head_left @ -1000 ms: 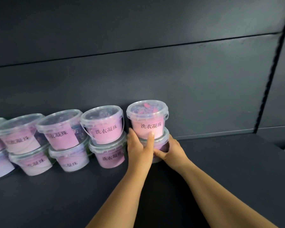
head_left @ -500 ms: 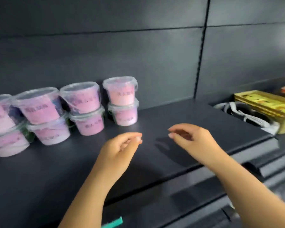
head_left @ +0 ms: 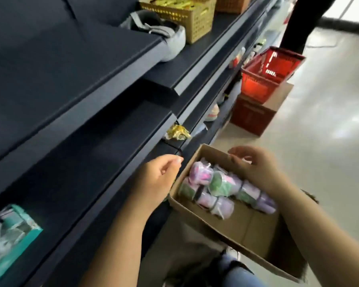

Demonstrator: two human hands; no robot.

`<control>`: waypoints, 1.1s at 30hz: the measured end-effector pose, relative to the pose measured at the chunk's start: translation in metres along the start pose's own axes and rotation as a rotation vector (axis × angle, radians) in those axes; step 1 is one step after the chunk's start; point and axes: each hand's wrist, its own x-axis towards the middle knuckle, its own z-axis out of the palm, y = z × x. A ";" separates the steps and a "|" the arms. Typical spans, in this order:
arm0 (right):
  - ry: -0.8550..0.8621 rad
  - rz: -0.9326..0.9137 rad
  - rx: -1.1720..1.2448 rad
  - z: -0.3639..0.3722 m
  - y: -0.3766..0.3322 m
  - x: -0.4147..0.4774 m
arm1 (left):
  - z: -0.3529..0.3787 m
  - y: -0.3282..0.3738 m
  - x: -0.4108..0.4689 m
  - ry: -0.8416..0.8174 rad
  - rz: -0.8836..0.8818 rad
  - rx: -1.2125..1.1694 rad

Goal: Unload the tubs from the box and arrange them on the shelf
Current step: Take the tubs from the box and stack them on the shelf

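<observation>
The dark metal shelf unit [head_left: 71,79] fills 9 to 12 o'clock. At 5 o'clock beside it lies the open brown cardboard box [head_left: 249,226], clear round plastic tubs [head_left: 217,184] in its far half. At 1 o'clock, a red plastic shopping basket [head_left: 255,88] sits on a brown cardboard carton [head_left: 251,117].

The single camera sits on the person's head, close above the cardboard box [head_left: 248,223] at near right, and looks steeply down and forward along the aisle. The view is tilted: dark shelves [head_left: 71,65] run up the left, and pale floor [head_left: 330,125] stretches away far right.
</observation>
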 end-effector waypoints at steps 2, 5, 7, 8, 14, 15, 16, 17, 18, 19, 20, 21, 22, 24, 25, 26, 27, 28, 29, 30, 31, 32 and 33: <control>-0.016 0.175 0.023 0.003 0.058 0.001 | 0.038 -0.017 0.014 -0.056 -0.128 -0.001; -0.067 0.401 0.034 0.010 0.132 -0.004 | 0.090 -0.041 0.031 -0.116 -0.319 -0.005; -0.128 0.512 0.015 0.015 0.179 -0.006 | 0.128 -0.059 0.040 -0.163 -0.469 -0.010; -0.160 0.549 0.009 0.019 0.200 -0.007 | 0.146 -0.069 0.043 -0.184 -0.539 -0.022; -0.341 0.656 -0.024 0.061 0.299 0.002 | 0.237 -0.134 0.072 -0.297 -0.951 -0.110; -0.370 0.658 -0.020 0.070 0.308 0.004 | 0.247 -0.144 0.076 -0.295 -1.000 -0.132; -0.406 0.653 -0.017 0.077 0.316 0.007 | 0.255 -0.151 0.081 -0.277 -1.032 -0.150; -0.438 0.664 -0.013 0.088 0.328 0.011 | 0.268 -0.162 0.088 -0.259 -1.065 -0.159; -0.458 0.681 0.003 0.100 0.340 0.015 | 0.280 -0.172 0.096 -0.238 -1.089 -0.172; -0.465 0.692 0.025 0.111 0.351 0.018 | 0.291 -0.180 0.106 -0.206 -1.103 -0.208; -0.459 0.714 0.045 0.123 0.363 0.021 | 0.304 -0.187 0.116 -0.180 -1.123 -0.263; -0.443 0.738 0.057 0.134 0.374 0.026 | 0.318 -0.191 0.128 -0.157 -1.146 -0.337; -0.434 0.754 0.066 0.146 0.382 0.030 | 0.331 -0.194 0.139 -0.134 -1.168 -0.421; -0.447 0.767 0.083 0.166 0.396 0.035 | 0.353 -0.194 0.155 -0.035 -1.214 -0.611; -0.480 0.757 0.075 0.176 0.401 0.036 | 0.363 -0.197 0.160 0.053 -1.225 -0.700; -0.522 0.740 0.062 0.185 0.406 0.039 | 0.372 -0.199 0.164 0.146 -1.205 -0.737; -0.560 0.722 0.064 0.194 0.411 0.041 | 0.379 -0.201 0.167 0.222 -1.158 -0.722; -0.597 0.719 0.085 0.203 0.415 0.044 | 0.384 -0.204 0.167 0.298 -1.105 -0.698; -0.630 0.729 0.115 0.210 0.418 0.047 | 0.387 -0.206 0.166 0.383 -1.066 -0.705; -0.654 0.753 0.145 0.218 0.420 0.049 | 0.389 -0.209 0.166 0.446 -1.049 -0.749; -0.666 0.783 0.174 0.225 0.422 0.051 | 0.389 -0.213 0.165 0.468 -1.034 -0.794; -0.654 0.812 0.211 0.232 0.423 0.052 | 0.389 -0.220 0.164 0.455 -1.024 -0.826; -0.621 0.848 0.269 0.239 0.423 0.051 | 0.387 -0.225 0.162 0.419 -1.019 -0.839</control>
